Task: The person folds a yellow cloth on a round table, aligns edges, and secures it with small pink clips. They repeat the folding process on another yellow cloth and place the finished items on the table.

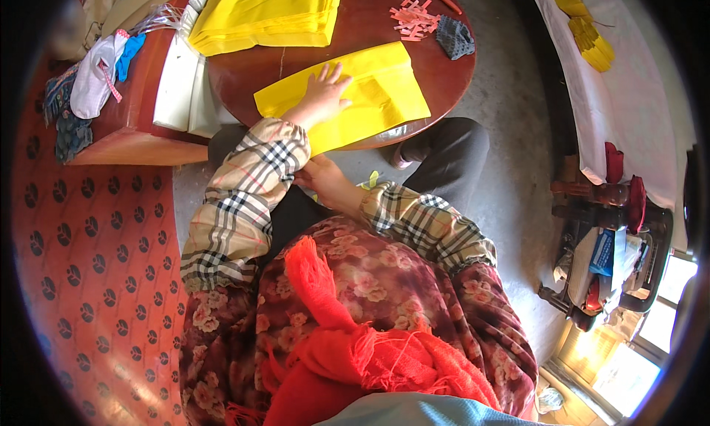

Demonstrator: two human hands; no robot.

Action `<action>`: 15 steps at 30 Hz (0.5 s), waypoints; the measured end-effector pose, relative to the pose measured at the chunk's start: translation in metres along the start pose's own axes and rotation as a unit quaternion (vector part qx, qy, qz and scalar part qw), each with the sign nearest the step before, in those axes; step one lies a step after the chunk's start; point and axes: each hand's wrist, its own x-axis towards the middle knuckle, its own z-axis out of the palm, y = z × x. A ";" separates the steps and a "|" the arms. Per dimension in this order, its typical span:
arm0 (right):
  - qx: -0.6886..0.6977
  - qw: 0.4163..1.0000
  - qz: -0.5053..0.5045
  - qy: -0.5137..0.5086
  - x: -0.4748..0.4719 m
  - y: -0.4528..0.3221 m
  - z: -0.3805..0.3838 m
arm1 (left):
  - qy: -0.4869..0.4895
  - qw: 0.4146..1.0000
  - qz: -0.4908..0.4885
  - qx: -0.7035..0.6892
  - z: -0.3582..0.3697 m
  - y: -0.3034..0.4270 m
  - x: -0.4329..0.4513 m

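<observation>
A folded yellow sheet [383, 93], cloth or paper, lies slantwise across the round red-brown table [238, 87] in front of me. My left hand [323, 96] rests flat on it, palm down, fingers spread. My right hand [330, 184] is below the table's near edge, close to the sheet's lower left corner. Its fingertips are partly hidden behind my left forearm, so whether they pinch the sheet's corner cannot be made out. Checked sleeve covers [238, 204] are on both forearms. Farther back lies a thick stack of yellow sheets [272, 15].
Pink strips [414, 20], a dark grey patterned cloth [455, 37] and an orange-handled cutter [446, 1] lie at the table's right. Left stands a red box-like surface [133, 99] with cloths. A bench with white cloth [627, 87] runs along the right; my knees flank the table.
</observation>
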 end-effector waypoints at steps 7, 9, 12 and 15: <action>-0.065 0.996 0.040 0.035 0.016 0.007 0.000 | -0.025 0.999 -0.008 -0.033 0.007 0.016 -0.025; -0.096 0.994 0.035 0.025 0.014 0.003 0.002 | -0.033 0.998 -0.011 -0.058 0.004 0.018 -0.030; -0.134 0.990 0.034 0.027 0.009 -0.005 0.004 | -0.048 0.998 0.002 -0.044 0.000 0.021 -0.038; -0.143 0.989 0.021 0.003 0.009 -0.007 0.003 | -0.047 0.999 0.007 0.001 0.001 0.026 -0.047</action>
